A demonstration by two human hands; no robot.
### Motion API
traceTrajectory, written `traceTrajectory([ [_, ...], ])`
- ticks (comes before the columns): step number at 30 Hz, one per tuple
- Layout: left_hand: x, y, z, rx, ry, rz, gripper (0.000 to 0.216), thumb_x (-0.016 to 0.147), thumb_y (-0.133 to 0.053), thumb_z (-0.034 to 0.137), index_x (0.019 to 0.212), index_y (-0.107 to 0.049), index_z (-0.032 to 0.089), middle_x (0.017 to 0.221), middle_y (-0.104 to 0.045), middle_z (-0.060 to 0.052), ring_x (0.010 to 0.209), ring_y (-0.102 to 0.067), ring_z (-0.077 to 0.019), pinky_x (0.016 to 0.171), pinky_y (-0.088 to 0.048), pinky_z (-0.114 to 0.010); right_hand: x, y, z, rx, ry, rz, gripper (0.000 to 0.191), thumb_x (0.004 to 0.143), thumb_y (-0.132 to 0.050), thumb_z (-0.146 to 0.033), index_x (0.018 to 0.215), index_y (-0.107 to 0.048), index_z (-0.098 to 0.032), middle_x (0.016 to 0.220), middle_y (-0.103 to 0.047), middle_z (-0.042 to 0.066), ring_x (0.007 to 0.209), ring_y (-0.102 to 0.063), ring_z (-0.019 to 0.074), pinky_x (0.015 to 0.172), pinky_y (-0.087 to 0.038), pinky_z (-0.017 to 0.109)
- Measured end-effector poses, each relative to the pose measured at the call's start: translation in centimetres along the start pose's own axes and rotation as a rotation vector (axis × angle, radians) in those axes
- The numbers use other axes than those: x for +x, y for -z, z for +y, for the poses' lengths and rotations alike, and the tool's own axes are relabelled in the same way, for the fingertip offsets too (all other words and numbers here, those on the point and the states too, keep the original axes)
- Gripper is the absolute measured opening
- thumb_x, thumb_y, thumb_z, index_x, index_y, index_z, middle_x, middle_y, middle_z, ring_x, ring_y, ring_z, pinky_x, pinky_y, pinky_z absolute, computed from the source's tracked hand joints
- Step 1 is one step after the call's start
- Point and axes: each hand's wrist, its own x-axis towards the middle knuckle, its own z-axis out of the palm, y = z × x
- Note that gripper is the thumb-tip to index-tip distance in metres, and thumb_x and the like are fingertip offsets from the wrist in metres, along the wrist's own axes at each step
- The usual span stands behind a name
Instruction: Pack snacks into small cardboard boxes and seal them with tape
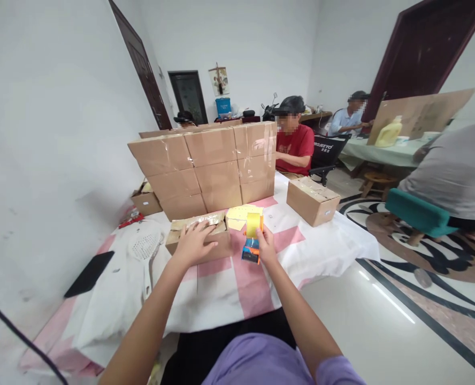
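My left hand lies on a small cardboard box with its fingers spread over the top flaps, where shiny tape shows. In my right hand is a tape dispenser, orange and blue with a yellow roll, held upright just right of the box. A yellow piece of card or paper sits on the cloth behind the dispenser. Part of the box top is hidden under my left hand.
Stacked cardboard boxes form a wall behind. A closed box stands at the right of the table. On the left lie a white slotted skimmer and a black flat object. A person in red sits beyond.
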Motion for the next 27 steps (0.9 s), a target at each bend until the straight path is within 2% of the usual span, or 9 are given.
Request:
traceTrajectory([
  [3,-1.2,-0.8,1.3,-0.131,0.013,0.237,0.046,0.095,-0.057,0.043,0.138,-0.061,0.027,0.148,-0.059,-0.011,0.138,-0.049,-0.0345,0.121,-0.022,-0.061,-1.8,-0.7,-0.6,0.066,-0.036,0.022,0.047,0.096,-0.047,-0.061,0.103,-0.068,-0.019,0.090,-0.074,0.010,0.081,-0.069,0.0241,0.072,-0.056,0.036],
  [5,-2.4,-2.0,3.5,-0.266,-0.013,0.377,0.037,0.100,-0.048,0.042,0.126,-0.068,0.024,0.138,-0.064,-0.011,0.131,-0.054,-0.0297,0.117,-0.033,-0.053,-2.6,-1.1,-0.8,0.067,-0.049,0.086,0.050,0.096,-0.046,-0.064,0.101,-0.068,-0.019,0.089,-0.072,0.009,0.080,-0.067,0.0229,0.072,-0.055,0.035],
  [6,-3.0,-2.7,4.8,-0.345,-0.040,0.387,0.036,0.100,-0.046,0.042,0.117,-0.072,0.024,0.133,-0.066,-0.011,0.126,-0.057,-0.0287,0.111,-0.040,-0.050,-3.0,-1.2,-0.9,0.040,-0.035,0.122,0.050,0.096,-0.046,-0.064,0.097,-0.068,-0.020,0.087,-0.071,0.008,0.079,-0.065,0.0219,0.072,-0.053,0.034],
  [8,-4.2,-4.4,7.3,-0.493,-0.073,0.349,0.036,0.099,-0.048,0.045,0.104,-0.076,0.024,0.123,-0.067,-0.011,0.119,-0.059,-0.0290,0.103,-0.048,-0.048,-3.4,-1.3,-1.0,-0.047,0.039,0.140,0.050,0.097,-0.045,-0.064,0.087,-0.066,-0.020,0.081,-0.066,0.005,0.074,-0.059,0.0193,0.070,-0.050,0.032],
  [11,-5.1,-6.4,9.4,-0.713,-0.007,0.362,0.039,0.096,-0.050,0.050,0.096,-0.078,0.024,0.110,-0.064,-0.011,0.109,-0.061,-0.0284,0.099,-0.051,-0.048,-3.6,-0.9,-1.2,-0.152,0.177,0.086,0.053,0.100,-0.040,-0.061,0.074,-0.061,-0.021,0.074,-0.059,0.003,0.069,-0.053,0.0173,0.066,-0.045,0.031],
  [16,-4.5,-8.0,9.7,-0.882,0.080,0.238,0.046,0.082,-0.063,0.064,0.104,-0.079,0.027,0.111,-0.065,-0.011,0.112,-0.061,-0.0334,0.104,-0.048,-0.059,-4.0,0.2,-2.0,-0.215,0.253,0.122,0.056,0.103,-0.032,-0.059,0.066,-0.052,-0.022,0.066,-0.051,0.002,0.063,-0.047,0.0164,0.060,-0.040,0.030],
  [18,-4.1,-8.4,9.7,-0.907,0.104,0.230,0.052,0.077,-0.064,0.071,0.097,-0.081,0.027,0.109,-0.065,-0.011,0.111,-0.062,-0.0351,0.106,-0.046,-0.061,-4.2,0.4,-2.3,-0.248,0.292,0.089,0.056,0.104,-0.031,-0.058,0.063,-0.046,-0.022,0.065,-0.049,0.001,0.066,-0.047,0.0169,0.064,-0.040,0.031],
  [21,-3.9,-9.2,10.0,-0.967,0.124,0.220,0.059,0.071,-0.064,0.079,0.087,-0.081,0.025,0.109,-0.065,-0.012,0.113,-0.062,-0.0357,0.109,-0.045,-0.060,-4.5,0.4,-2.5,-0.297,0.341,0.056,0.056,0.105,-0.029,-0.055,0.061,-0.041,-0.023,0.063,-0.046,0.001,0.068,-0.047,0.0174,0.068,-0.040,0.032],
  [27,-4.3,-11.3,10.3,-1.197,0.288,0.050,0.077,0.055,-0.067,0.088,0.085,-0.081,0.018,0.115,-0.065,-0.015,0.120,-0.061,-0.0386,0.107,-0.050,-0.053,-5.1,0.3,-2.1,-0.291,0.308,-0.005,0.055,0.104,-0.029,-0.056,0.062,-0.040,-0.023,0.066,-0.046,0.001,0.066,-0.047,0.0165,0.064,-0.038,0.031],
])
